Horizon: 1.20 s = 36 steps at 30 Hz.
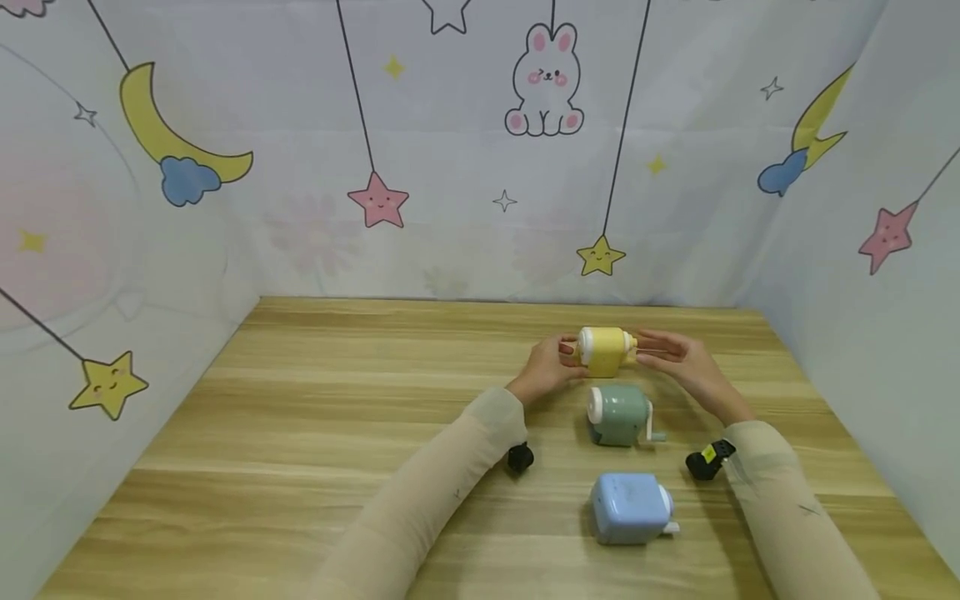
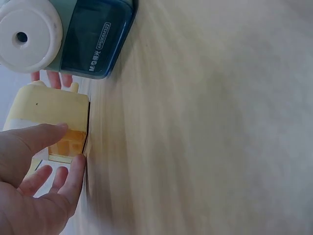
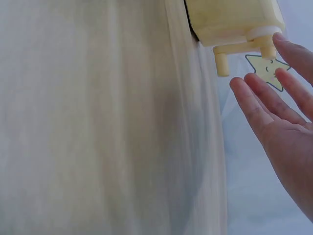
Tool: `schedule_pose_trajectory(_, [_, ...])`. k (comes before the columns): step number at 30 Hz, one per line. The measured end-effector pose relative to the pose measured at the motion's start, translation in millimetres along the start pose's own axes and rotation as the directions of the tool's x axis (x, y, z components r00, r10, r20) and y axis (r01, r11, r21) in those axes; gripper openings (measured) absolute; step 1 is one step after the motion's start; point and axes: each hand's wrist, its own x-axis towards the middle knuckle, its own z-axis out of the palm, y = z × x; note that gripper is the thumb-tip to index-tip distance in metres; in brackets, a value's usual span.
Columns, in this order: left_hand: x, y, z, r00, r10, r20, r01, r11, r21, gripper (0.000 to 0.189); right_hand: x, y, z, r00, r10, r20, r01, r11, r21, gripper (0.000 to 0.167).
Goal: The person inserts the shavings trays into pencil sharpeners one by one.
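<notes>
A yellow pencil sharpener (image 1: 602, 352) with a white front ring stands on the table toward the back right. My left hand (image 1: 550, 367) is at its front end, thumb on the near edge beside the orange window (image 2: 68, 146) and fingers at the far edge. On the other side, my right hand (image 1: 681, 357) has its fingers extended around the yellow crank (image 3: 234, 49), a fingertip right at its hub. Closer to me stands a green pencil sharpener (image 1: 622, 414) with a white ring and crank. Nearest is a blue pencil sharpener (image 1: 628, 507).
The wood-grain table (image 1: 315, 433) is walled by white cloth (image 1: 465, 150) printed with stars, moons and a rabbit. Black wrist cameras (image 1: 521, 457) sit on both sleeves, either side of the green sharpener. The three sharpeners form a rough line from back to front.
</notes>
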Motion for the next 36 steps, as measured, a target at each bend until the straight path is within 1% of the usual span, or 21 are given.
schedule_pose_trajectory(4, [-1.6, -1.3, -7.5, 1.000, -0.009, -0.011, 0.009, 1.000, 0.006, 0.060, -2.8, 3.2, -2.8, 1.000, 0.002, -0.001, -0.002, 1.000, -0.017, 0.062])
schedule_pose_trajectory(12, [-8.5, -6.1, -24.3, 1.000, 0.002, 0.025, -0.002, 1.000, -0.013, 0.053, -5.9, 6.7, -7.9, 1.000, 0.005, -0.002, -0.005, 0.998, -0.059, 0.062])
schedule_pose_trajectory(14, [-10.4, -7.5, -28.0, 1.000, 0.009, 0.028, -0.009, 1.000, -0.005, 0.052, -7.1, 6.2, -8.3, 1.000, 0.004, 0.001, -0.004, 0.998, -0.065, 0.061])
schedule_pose_trajectory(21, [-18.2, -11.0, -42.0, 0.998, 0.013, 0.068, -0.016, 0.999, 0.045, 0.051, -13.9, 3.9, -12.3, 1.000, 0.010, 0.003, -0.010, 0.996, -0.084, 0.058])
schedule_pose_trajectory(29, [-26.2, -14.6, -61.0, 0.997, -0.005, 0.081, -0.001, 0.997, 0.072, 0.049, -22.8, 7.1, -18.3, 1.000, 0.007, 0.009, -0.006, 0.995, -0.102, 0.059])
schedule_pose_trajectory(32, [-30.3, -14.5, -69.2, 0.995, 0.007, 0.096, -0.015, 0.997, 0.082, 0.050, -25.7, 7.9, -21.1, 1.000, -0.007, 0.000, 0.007, 0.996, -0.089, 0.058])
schedule_pose_trajectory(36, [-33.6, -15.5, -80.2, 0.995, 0.034, 0.097, -0.045, 0.992, 0.117, 0.050, -28.7, 8.7, -24.7, 0.999, -0.047, -0.024, 0.045, 0.995, -0.084, 0.055])
